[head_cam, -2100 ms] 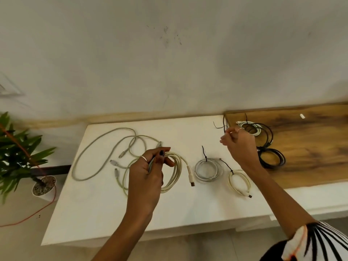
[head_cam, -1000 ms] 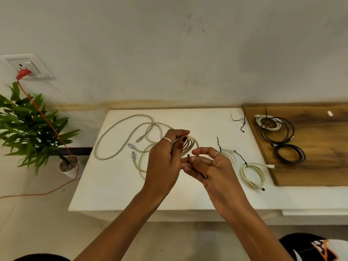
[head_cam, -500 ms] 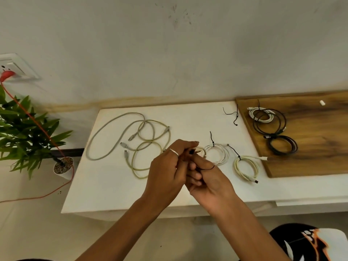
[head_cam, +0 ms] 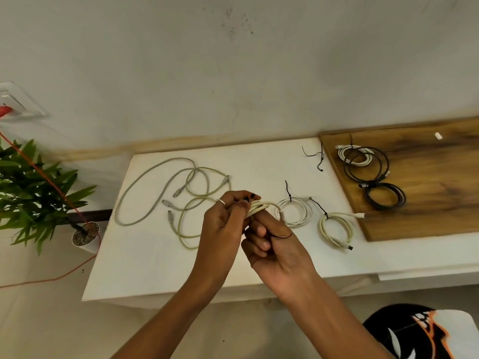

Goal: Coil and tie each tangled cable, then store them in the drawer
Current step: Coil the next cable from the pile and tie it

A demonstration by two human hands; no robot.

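i'm seeing the left hand [head_cam: 223, 224] gripping a coiled cream cable [head_cam: 259, 207] above the white table [head_cam: 145, 265], fingers curled round it. the right hand [head_cam: 274, 244] is pinching a black tie [head_cam: 281, 237] against the coil. two loose cables [head_cam: 186, 193] are lying tangled on the table to the left.

Bare forearms; a silver ring [head_cam: 220, 201] and dark nail polish [head_cam: 251, 196] on the left hand [head_cam: 223, 226].
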